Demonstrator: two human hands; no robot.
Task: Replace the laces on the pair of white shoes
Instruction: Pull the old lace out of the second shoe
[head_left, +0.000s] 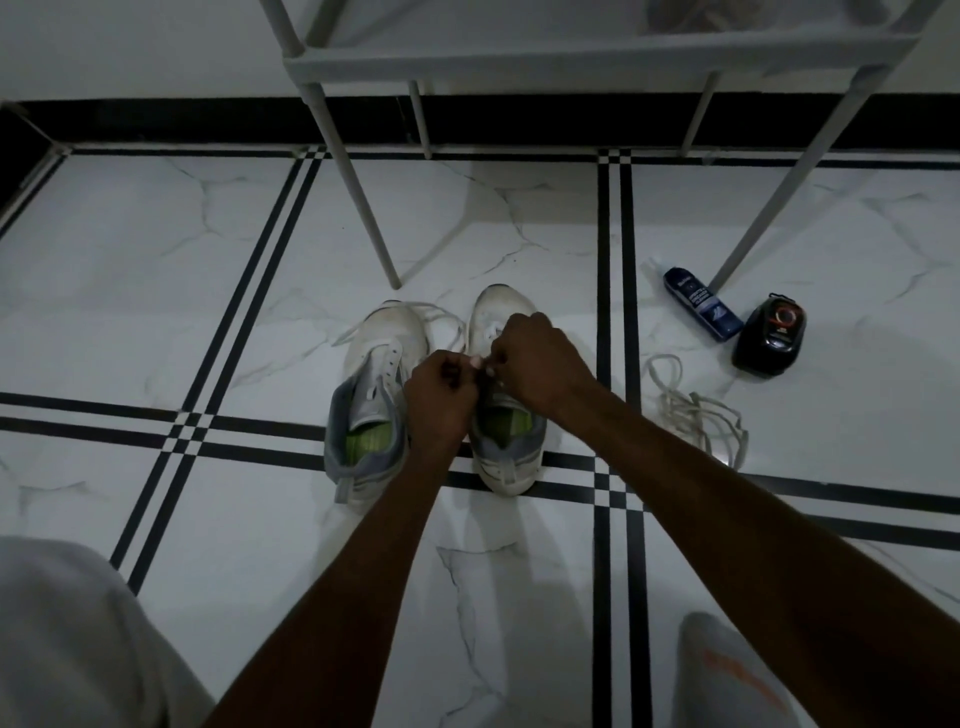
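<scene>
Lacing the right shoe (506, 415), mid-thread.

Both our hands, L hand (441, 397) & R hand (537, 364), pinch a lace (480, 364) over its eyelets, prob. the tip, too dark to be sure. Next: feed the tip through w/ a steady pull. Both shoes sit on the floor (156, 260), long axes running away from us, toes toward the rack (363, 208); left shoe (374, 405) just beside. Loose lace (691, 410) lies right.

A dim indoor view with a cold, bluish-grey cast. The pale marble-look floor (156, 249) reflects only soft, even light, with no glare. Faint shadows spread from the white rack's legs (363, 208). Corners darken. Straight tile lines bow outward near the edges from the wide lens. Fine detail looks soft and slightly grainy throughout.
</scene>
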